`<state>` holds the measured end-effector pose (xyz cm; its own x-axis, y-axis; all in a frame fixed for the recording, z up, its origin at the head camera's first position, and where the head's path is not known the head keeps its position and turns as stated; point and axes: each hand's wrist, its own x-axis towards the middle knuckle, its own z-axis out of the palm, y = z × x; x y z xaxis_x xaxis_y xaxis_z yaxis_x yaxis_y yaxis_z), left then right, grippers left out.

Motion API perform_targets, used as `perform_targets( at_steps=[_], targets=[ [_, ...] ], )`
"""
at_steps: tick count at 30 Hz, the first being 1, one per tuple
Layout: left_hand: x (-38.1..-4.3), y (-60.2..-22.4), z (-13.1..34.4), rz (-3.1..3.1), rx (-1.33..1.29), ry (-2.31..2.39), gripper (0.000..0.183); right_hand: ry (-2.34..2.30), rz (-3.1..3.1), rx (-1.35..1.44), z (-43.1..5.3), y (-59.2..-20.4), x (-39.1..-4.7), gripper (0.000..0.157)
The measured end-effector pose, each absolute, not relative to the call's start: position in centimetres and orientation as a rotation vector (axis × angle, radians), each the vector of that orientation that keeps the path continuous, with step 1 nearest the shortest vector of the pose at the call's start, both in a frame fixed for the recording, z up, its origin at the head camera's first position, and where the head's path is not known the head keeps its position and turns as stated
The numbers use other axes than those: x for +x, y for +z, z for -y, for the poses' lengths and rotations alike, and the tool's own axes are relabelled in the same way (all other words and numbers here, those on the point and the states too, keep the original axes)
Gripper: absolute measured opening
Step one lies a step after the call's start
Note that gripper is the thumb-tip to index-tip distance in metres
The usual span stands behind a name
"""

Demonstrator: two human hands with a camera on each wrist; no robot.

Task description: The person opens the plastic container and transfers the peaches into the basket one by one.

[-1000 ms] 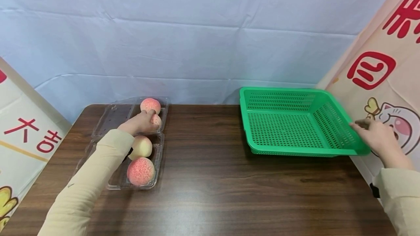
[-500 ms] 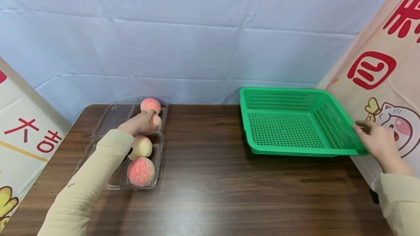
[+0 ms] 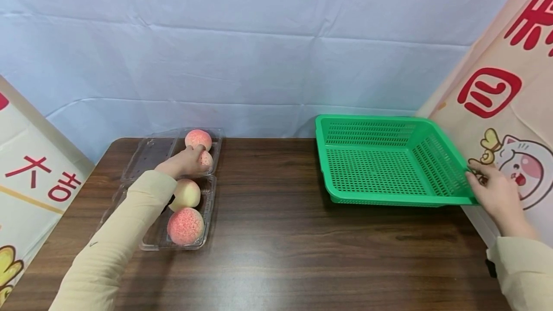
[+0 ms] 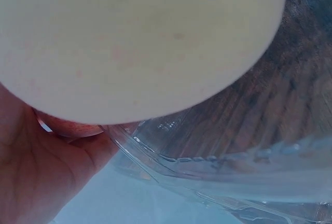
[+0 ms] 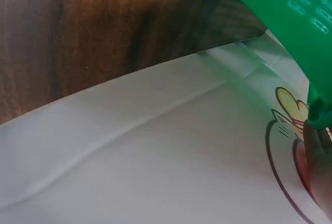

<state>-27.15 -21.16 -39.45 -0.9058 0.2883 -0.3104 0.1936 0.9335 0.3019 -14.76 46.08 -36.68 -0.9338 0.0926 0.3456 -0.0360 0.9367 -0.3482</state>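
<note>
The second peach [image 3: 207,159] from the far end was gripped by the left hand [image 3: 183,161], its fingers curled against the far and left sides and spread only as far as the fruit; its right side was left exposed. It was positioned within the far plastic box [image 3: 218,151], just beside the farthest peach [image 3: 198,138]. In the near plastic box [image 3: 210,209], a cream peach [image 3: 188,193] was located beneath the left wrist, with a pink peach [image 3: 186,226] next to it.

The right rim of the green basket [image 3: 367,199] was held near its front corner by the right hand [image 3: 497,190], the fingers nearly closed around the edge. Boxes and basket were set well apart on the brown surface [image 3: 268,234].
</note>
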Motion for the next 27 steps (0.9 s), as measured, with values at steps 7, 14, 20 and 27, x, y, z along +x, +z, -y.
perform_targets(
  at_steps=[7, 14, 20, 27],
  targets=[
    [-27.2, -39.4, 21.1, -2.721, 0.353, 0.382, 0.071, 0.507, 2.65, -0.01, -46.3, -38.0, -14.6, 0.031],
    [-27.1, -39.4, 21.2, -2.724, 0.339, 0.383, 0.072, 0.512, 2.578, -0.016, -45.9, -38.6, -14.4, 0.031],
    [-27.1, -39.5, 21.2, -2.732, 0.354, 0.392, 0.071, 0.546, 2.546, -0.02, -45.2, -38.9, -14.1, 0.033],
    [-27.2, -39.6, 21.3, -2.738, 0.359, 0.393, 0.07, 0.531, 2.551, -0.022, -45.2, -39.2, -14.0, 0.035]
  ],
)
